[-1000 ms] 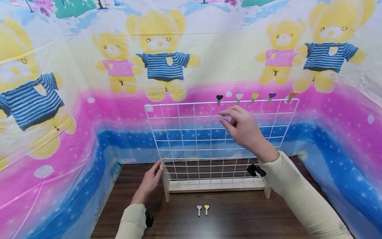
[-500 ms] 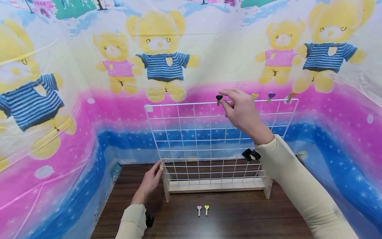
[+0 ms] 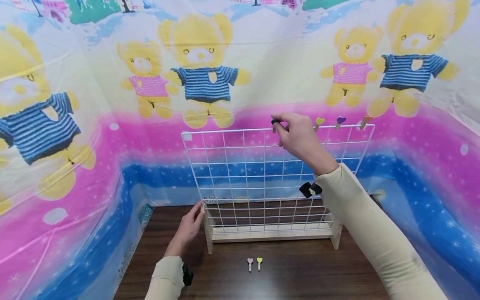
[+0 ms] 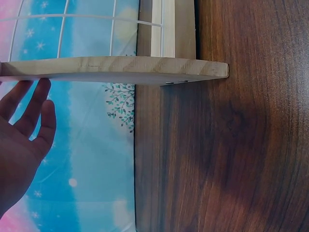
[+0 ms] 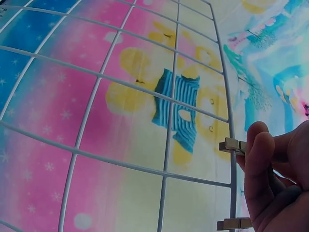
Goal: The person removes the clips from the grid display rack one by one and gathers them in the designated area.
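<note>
My right hand (image 3: pixel 298 132) pinches a small wooden clothespin with a black heart (image 3: pixel 275 121), which sits on the top wire of a white wire grid (image 3: pixel 243 175). In the right wrist view, the jaws of this clothespin (image 5: pixel 231 145) straddle the wire, while finger and thumb cover its other end. Over at the left side, my left hand (image 3: pixel 189 227) holds the top of the wooden side support (image 3: pixel 208 233). Several of its fingertips rest against the outer face of the support (image 4: pixel 116 67) in the left wrist view.
Clothespins with a yellow heart (image 3: pixel 319 121), a purple heart (image 3: pixel 341 121) and an orange heart (image 3: pixel 366 120) stand along the top wire. Another clothespin (image 5: pixel 234 223) shows below my right hand. Pink-heart (image 3: pixel 250 264) and yellow-heart clothespins (image 3: pixel 259 263) lie on the brown table (image 3: pixel 225 279).
My right hand has moved up and left to the black-heart clothespin and taken hold of it, covering the white-heart one from view. The black heart now tips flatter. My left hand has stayed still.
</note>
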The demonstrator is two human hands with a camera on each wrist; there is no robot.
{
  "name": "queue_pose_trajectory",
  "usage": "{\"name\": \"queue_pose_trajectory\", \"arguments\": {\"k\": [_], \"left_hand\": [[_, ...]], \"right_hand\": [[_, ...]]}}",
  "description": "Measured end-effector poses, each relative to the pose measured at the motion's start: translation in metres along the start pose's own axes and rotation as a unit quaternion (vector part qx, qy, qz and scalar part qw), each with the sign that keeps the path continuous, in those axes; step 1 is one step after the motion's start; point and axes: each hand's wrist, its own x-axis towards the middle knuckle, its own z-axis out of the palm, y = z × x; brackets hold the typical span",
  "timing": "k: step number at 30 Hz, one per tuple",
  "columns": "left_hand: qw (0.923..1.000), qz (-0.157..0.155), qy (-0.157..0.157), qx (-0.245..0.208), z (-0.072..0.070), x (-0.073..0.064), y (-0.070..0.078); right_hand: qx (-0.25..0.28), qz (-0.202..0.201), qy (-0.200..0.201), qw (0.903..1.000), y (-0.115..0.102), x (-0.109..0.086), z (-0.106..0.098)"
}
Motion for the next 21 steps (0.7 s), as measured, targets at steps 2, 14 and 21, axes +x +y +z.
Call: {"name": "queue_pose_trajectory", "arguments": {"k": [2,14,21], "left_hand": [[1.0000,0.001,0.000,0.001,-0.0002,0.0004,0.0004],[1.0000,0.000,-0.004,0.003,-0.0011,-0.0013,0.0001],[1.0000,0.000,-0.006,0.001,-0.0015,-0.0006,-0.0005]], "right_hand": [[0.005,0.013,-0.003,0.9999,-0.0009,0.0006,-0.0005],[0.009,-0.013,0.023,0.9996,0.0007,0.0007,0.0018],[0.010,-0.031,0.073,0.9968,0.0002,0.0012,0.0043]]}}
